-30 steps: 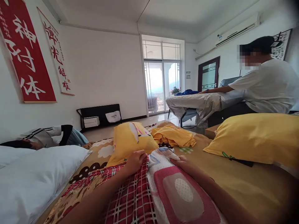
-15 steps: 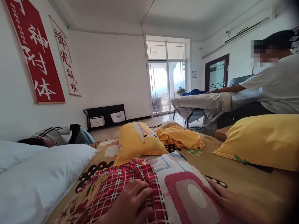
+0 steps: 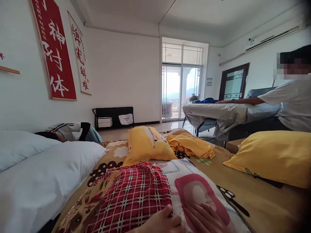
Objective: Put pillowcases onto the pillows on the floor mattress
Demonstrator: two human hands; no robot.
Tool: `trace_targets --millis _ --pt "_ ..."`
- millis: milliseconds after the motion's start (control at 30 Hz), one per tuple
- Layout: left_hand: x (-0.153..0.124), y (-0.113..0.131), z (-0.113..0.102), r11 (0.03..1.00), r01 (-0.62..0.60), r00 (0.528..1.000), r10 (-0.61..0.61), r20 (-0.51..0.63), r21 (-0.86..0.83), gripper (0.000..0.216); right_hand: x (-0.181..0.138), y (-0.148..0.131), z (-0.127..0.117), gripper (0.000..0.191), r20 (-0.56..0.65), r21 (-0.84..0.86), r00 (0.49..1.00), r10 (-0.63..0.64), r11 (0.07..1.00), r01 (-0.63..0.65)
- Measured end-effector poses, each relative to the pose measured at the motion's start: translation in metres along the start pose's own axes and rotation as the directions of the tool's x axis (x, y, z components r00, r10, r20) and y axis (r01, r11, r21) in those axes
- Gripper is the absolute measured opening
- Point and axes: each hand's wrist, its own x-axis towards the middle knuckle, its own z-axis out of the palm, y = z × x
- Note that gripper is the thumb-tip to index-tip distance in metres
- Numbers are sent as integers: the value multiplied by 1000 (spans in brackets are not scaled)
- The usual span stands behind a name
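A patchwork pillow (image 3: pixel 150 191) with red plaid and pink patches lies on the bed right in front of me. My left hand (image 3: pixel 160 221) rests on its near end at the plaid edge, only its top showing at the bottom of the frame. My right hand (image 3: pixel 206 216) lies flat on the pink patch, fingers spread and pointing away. Neither hand grips anything that I can see.
A white pillow (image 3: pixel 43 181) lies at left, a yellow pillow (image 3: pixel 145 145) and a yellow cloth (image 3: pixel 191 145) ahead, and another yellow pillow (image 3: pixel 277 155) at right. A person lies by the left wall (image 3: pixel 70 131). Another person in a white shirt (image 3: pixel 291 100) leans over a covered table (image 3: pixel 218 111).
Both my hands have slid back toward me along the patchwork pillow, from its far end to its near end. The view has tilted up and turned slightly left.
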Motion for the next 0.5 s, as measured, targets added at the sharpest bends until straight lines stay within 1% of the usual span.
trace_targets --millis 100,200,300,367,400,433,500 --pt "8 3 -4 999 -7 999 10 53 -47 12 31 10 0 26 -28 131 999 38 991 -34" --pt "23 9 -11 996 13 996 -5 90 -90 12 65 18 -1 27 -20 205 996 86 975 -80" --pt "43 13 -17 994 40 996 -32 86 -97 16 86 26 -7 29 -48 246 993 108 965 -93" --pt "55 10 -25 995 47 999 -45 26 -90 21 89 31 -11 29 -45 296 987 151 946 -131" --pt "60 7 -32 996 47 998 -49 -26 -81 23 87 34 -11 28 -26 336 979 203 924 -182" --pt "63 3 -39 997 45 995 -51 -86 -70 24 82 36 -11 28 3 386 961 277 886 -257" --pt "69 -4 -55 997 53 982 -60 -178 -48 23 65 37 -7 32 97 463 893 439 775 -431"
